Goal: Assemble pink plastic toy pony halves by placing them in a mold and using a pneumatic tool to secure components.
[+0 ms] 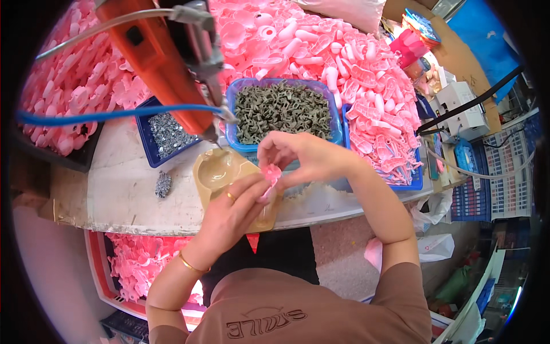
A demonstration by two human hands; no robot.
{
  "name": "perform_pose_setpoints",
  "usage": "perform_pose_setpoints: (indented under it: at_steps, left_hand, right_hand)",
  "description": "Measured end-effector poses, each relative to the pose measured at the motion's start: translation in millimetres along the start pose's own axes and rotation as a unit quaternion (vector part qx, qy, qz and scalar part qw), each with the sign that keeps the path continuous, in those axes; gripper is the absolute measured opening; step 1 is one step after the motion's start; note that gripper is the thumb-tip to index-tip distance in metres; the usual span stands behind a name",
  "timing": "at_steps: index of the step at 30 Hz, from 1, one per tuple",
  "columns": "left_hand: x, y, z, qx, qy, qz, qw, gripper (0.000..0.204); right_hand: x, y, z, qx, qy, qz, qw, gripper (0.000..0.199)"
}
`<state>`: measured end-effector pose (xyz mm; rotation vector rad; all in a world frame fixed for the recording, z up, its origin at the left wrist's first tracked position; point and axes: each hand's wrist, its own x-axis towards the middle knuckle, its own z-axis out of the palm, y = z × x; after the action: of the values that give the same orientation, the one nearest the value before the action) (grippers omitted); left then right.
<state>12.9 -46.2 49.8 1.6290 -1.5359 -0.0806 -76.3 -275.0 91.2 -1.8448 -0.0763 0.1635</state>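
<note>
My left hand (232, 212) pinches a small pink plastic part (271, 174) above the near right side of a tan moulded holder (246, 165). From the right, my right hand (309, 155) reaches in with curled fingers, its thumb and fingertips closed on the same part. Whether a smaller piece sits between those fingertips is hidden. An orange power screwdriver (154, 63) hangs at upper left, its tip just over the holder's round hollow. Behind my hands stands a blue basket (230, 103) filled with small grey-green clips (281, 112).
A blue tray of small screws (171, 135) lies left of the holder, with a loose screw pile (163, 184) nearer me. Pink parts (366, 86) heap across the back and right. A crate of pink pieces (146, 261) stands below the table edge. A blue cable (114, 114) crosses the left.
</note>
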Motion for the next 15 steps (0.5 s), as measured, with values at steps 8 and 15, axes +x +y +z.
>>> perform_pose_setpoints:
  at_steps: [8, 15]
  left_hand:
    - [-38.5, 4.9, 5.0, 0.119, -0.014, 0.005, 0.993, 0.043]
    - [-50.3, 0.5, 35.2, 0.18, -0.03, -0.012, 0.983, 0.044]
  right_hand:
    - [53.2, 65.7, -180.0, -0.66, 0.438, 0.01, 0.61, 0.035]
    - [57.7, 84.5, -221.9, -0.694, 0.41, 0.026, 0.592, 0.026]
